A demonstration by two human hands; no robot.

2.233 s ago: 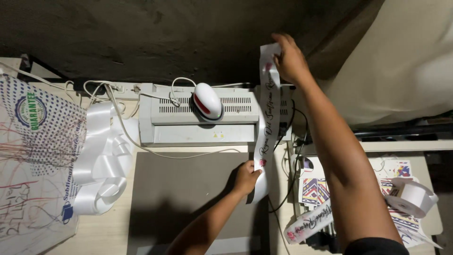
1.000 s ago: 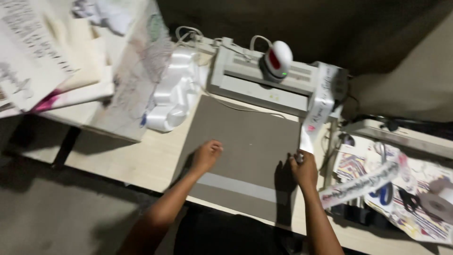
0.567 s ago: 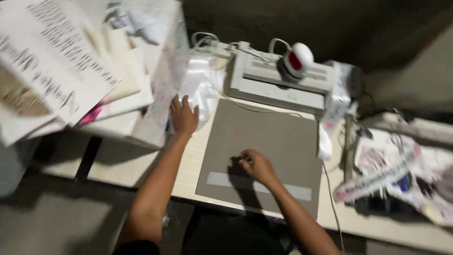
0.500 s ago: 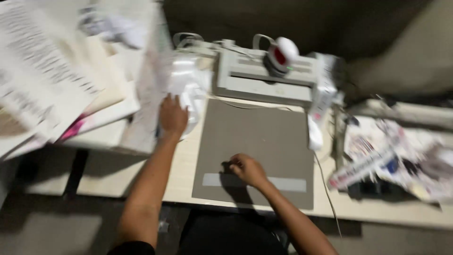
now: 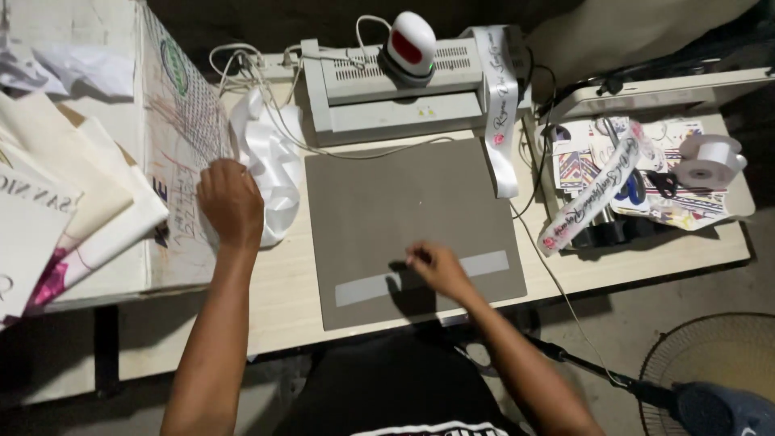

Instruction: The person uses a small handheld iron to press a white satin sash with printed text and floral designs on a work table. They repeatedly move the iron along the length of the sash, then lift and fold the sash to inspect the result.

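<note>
Head view, looking down on a cluttered counter [image 5: 282, 311]. The left hand [image 5: 232, 202], left of centre, rests palm down with loosely curled fingers on the edge of a heap of white satin ribbon [image 5: 270, 165]; whether it pinches the fabric cannot be told. The right hand [image 5: 434, 266], lower centre, presses its fingertips, held together, on a pale strip [image 5: 420, 276] lying flat across the lower part of a grey mat [image 5: 408, 222].

The strip looks thin, light and limp, likely slippery; it is best lifted by an end or slid flat. The heaped ribbon looks soft and apt to crease, so it is best taken in loose folds.

At upper centre stands a grey laminator-like machine [image 5: 395, 89], with a printed ribbon [image 5: 500, 105] draped over its right end.
</note>
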